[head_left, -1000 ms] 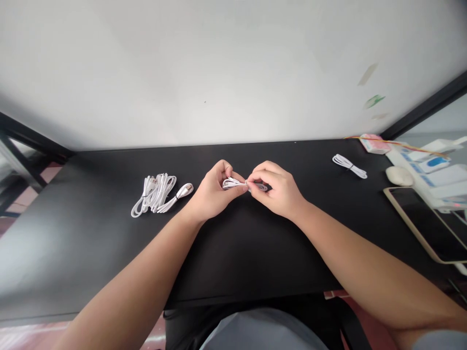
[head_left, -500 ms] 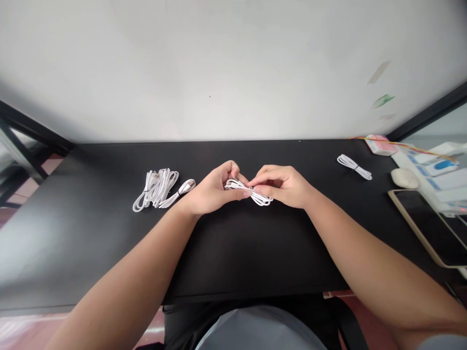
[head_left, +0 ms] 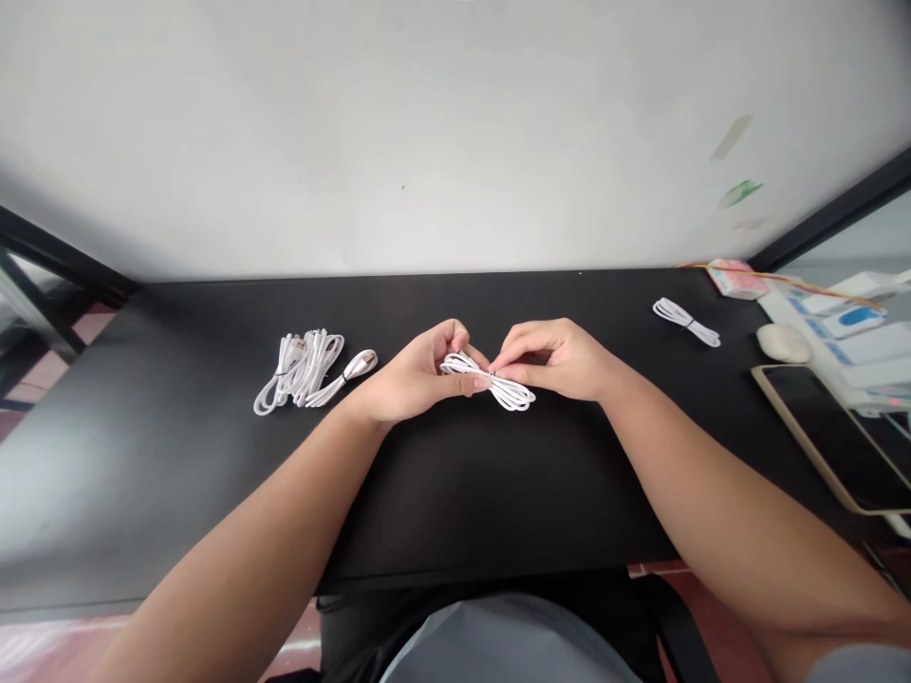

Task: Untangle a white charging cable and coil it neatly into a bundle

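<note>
A coiled white cable (head_left: 516, 395) is held between my hands over the black table, its loops fanning out to the lower right. My left hand (head_left: 431, 372) is closed on the coil's left part, thumb in front and fingers behind. At the coil's middle, the thumb and index fingertips of my right hand (head_left: 551, 359) are pinched together against the cable; what lies between them is too small to make out. Left of my left hand lies a pile of coiled white USB cables (head_left: 306, 370), with dark ties visible around some.
Another tied white cable (head_left: 687, 323) lies at the back right. Beyond it are a pink-and-white packet (head_left: 738, 280), a white mouse (head_left: 783, 343), a phone (head_left: 832, 436) and white boxes (head_left: 868, 327). A white wall (head_left: 427, 142) stands behind the table (head_left: 177, 474).
My right fingers have shifted off the coil's right loops to its middle, leaving those loops more exposed. My left hand keeps its hold. The view has shifted slightly.
</note>
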Demonstrator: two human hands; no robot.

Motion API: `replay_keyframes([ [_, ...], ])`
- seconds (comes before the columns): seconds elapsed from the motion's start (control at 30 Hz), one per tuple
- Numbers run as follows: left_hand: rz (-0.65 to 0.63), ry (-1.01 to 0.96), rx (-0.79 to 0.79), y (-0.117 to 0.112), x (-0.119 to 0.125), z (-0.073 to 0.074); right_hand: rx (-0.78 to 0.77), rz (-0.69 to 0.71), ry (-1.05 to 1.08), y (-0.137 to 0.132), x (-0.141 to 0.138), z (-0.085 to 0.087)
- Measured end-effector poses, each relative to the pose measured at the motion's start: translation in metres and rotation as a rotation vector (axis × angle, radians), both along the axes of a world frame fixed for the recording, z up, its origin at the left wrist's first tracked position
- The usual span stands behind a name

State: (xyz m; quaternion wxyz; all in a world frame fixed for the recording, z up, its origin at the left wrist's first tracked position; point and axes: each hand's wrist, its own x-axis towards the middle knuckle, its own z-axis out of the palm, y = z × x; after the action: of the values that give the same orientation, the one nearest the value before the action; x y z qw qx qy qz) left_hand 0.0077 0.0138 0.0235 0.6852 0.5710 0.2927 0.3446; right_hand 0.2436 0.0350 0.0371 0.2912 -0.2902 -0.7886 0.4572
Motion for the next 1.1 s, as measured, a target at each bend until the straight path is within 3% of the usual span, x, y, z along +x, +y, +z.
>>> replay_keyframes([
  [0.27, 0.044, 0.016, 0.012, 0.000, 0.000, -0.001, 0.195, -0.050, -0.095, -0.007, -0.004, 0.010],
  [0.7, 0.199, 0.138, 0.204, -0.005, 0.009, 0.001, 0.348, -0.102, -0.217, -0.006, -0.005, 0.006],
  [1.1, 0.260, 0.168, 0.226, -0.004, 0.006, 0.003, 0.265, -0.132, -0.142, -0.004, -0.006, 0.000],
])
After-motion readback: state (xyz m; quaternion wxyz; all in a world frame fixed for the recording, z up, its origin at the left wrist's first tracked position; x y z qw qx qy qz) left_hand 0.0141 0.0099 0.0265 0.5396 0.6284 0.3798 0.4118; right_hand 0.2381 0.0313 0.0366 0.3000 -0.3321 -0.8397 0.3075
